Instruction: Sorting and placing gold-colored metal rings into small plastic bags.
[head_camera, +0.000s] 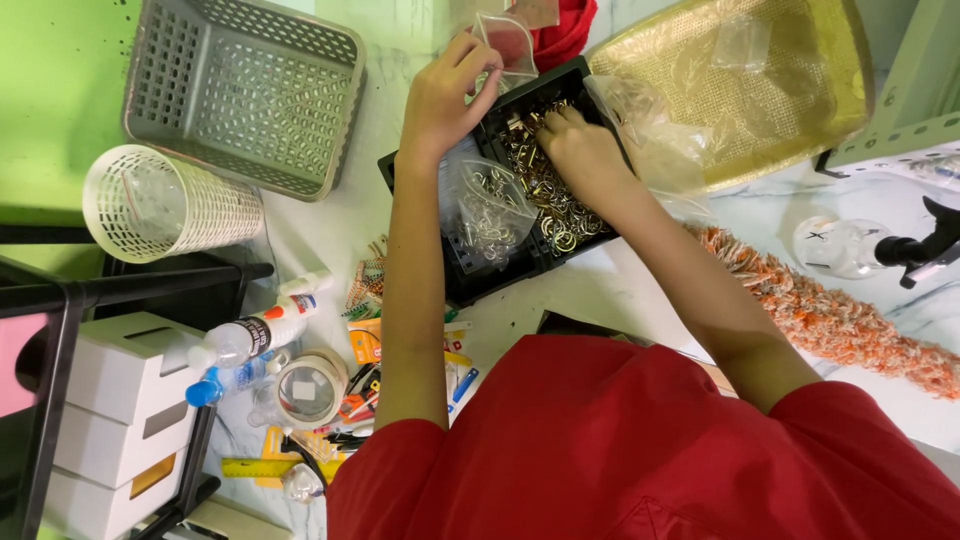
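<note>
— What sits closest to the lens?

— The person's red shirt (640, 450), filling the lower edge and hiding whatever lies beneath it. Two bare forearms run up from it.

— And beside the arms?

— On the left, a heap of clutter (340, 400): a roll of clear tape (308, 392), two bottles lying down, a yellow ruler (262, 466), pens too tangled to count. Three white boxes (118, 420) stack on a black rack, cut off by the frame. On the right, one orange-and-white fringed strip (840, 312) and one clear spray bottle (850, 247).

— The hands?

— The left hand (447, 95) pinches one small clear zip bag (508, 42) between thumb and fingertips, the other fingers curled. The right hand (578, 148) is dug into one black tray (470, 280) of gold metal rings (560, 215); its fingers are bent down among them, and whether they grip any cannot be told. The rings are too many and too jumbled to count. A second clear bag of silvery clasps (488, 212) lies in the tray just under the left wrist.

— Farther off?

— Two grey-white baskets: a round one (160, 205) on its side and a rectangular one (245, 90). One gold mesh tray (740, 80) draped in clear plastic touches the black tray's far corner. Something red beyond is half hidden.

— The surface?

— A white marbled tabletop (600, 285); green floor or wall at the left.
</note>
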